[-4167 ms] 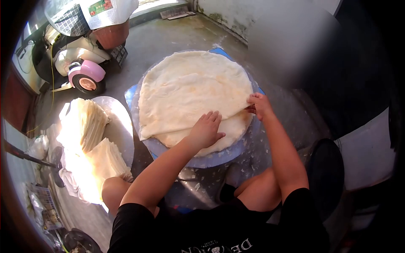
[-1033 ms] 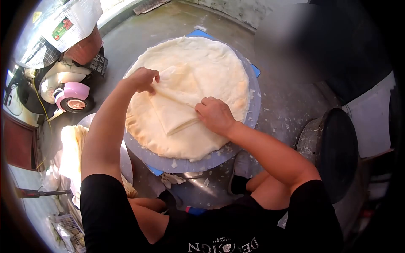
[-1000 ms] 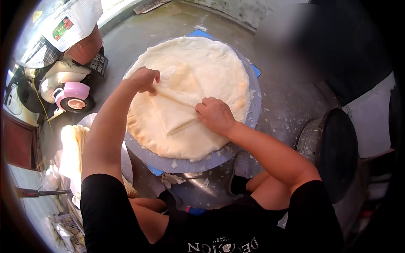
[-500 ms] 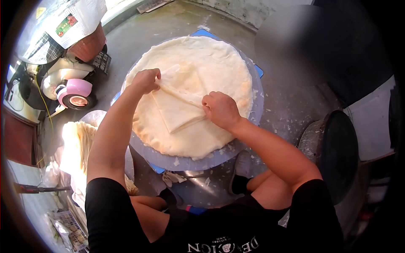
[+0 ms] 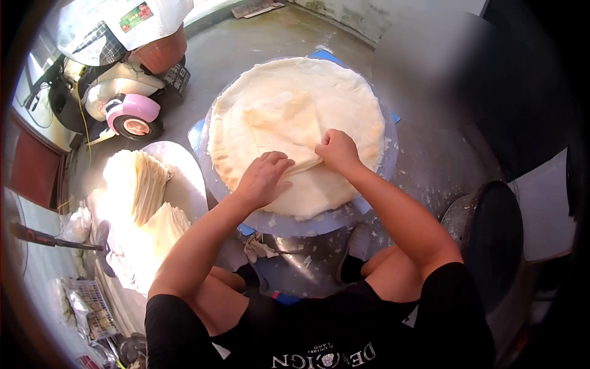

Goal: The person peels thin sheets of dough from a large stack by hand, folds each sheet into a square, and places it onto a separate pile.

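Folded sheet point(image 5: 284, 125), thin and pale, lay on top of the round stack of sheets point(image 5: 350, 92), a bit left of the stack's centre. The stack sat on a grey round tray point(image 5: 289, 222), straight in front of the person's knees.

Right hand point(image 5: 337, 149) was bunched into a fist, fingers closed on the folded sheet's right near corner. Left hand point(image 5: 264, 178) lay knuckles up, fingers bent, tips at the sheet's near edge. Pinching or only pressing: couldn't tell. The hands were near each other, not touching.

A blue board point(image 5: 195, 132) stuck out under the tray. To the left, a second tray point(image 5: 184, 178) held a pile of folded sheets point(image 5: 144, 184) in strong sun. A pink and white scooter point(image 5: 126, 104) stood beyond it. A dark round pan point(image 5: 491, 240) was on the right, with crumbs on the concrete floor point(image 5: 424, 166).
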`<state>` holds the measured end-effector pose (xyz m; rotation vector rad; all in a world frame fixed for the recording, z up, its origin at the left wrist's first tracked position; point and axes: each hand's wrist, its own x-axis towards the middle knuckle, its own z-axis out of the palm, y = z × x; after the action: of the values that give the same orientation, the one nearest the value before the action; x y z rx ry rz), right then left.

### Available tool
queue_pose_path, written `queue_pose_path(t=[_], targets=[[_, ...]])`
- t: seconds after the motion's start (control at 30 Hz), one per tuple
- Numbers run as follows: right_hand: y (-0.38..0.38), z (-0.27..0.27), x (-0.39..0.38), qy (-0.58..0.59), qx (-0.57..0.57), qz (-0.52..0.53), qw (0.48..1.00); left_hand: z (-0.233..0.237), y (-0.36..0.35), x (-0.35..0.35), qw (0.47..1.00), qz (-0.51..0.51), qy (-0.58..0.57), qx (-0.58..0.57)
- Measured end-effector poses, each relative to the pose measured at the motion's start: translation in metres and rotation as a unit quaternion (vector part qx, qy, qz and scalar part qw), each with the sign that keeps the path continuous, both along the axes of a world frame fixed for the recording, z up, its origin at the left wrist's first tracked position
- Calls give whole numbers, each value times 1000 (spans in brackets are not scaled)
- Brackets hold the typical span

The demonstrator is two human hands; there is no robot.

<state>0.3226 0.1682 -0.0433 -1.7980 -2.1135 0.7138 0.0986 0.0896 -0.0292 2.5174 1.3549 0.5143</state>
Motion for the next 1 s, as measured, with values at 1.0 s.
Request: queue_pose_path(t=[1.0], targets=[[-107, 151, -354, 420, -392, 482, 662, 9, -346, -253, 575, 184, -797, -15]])
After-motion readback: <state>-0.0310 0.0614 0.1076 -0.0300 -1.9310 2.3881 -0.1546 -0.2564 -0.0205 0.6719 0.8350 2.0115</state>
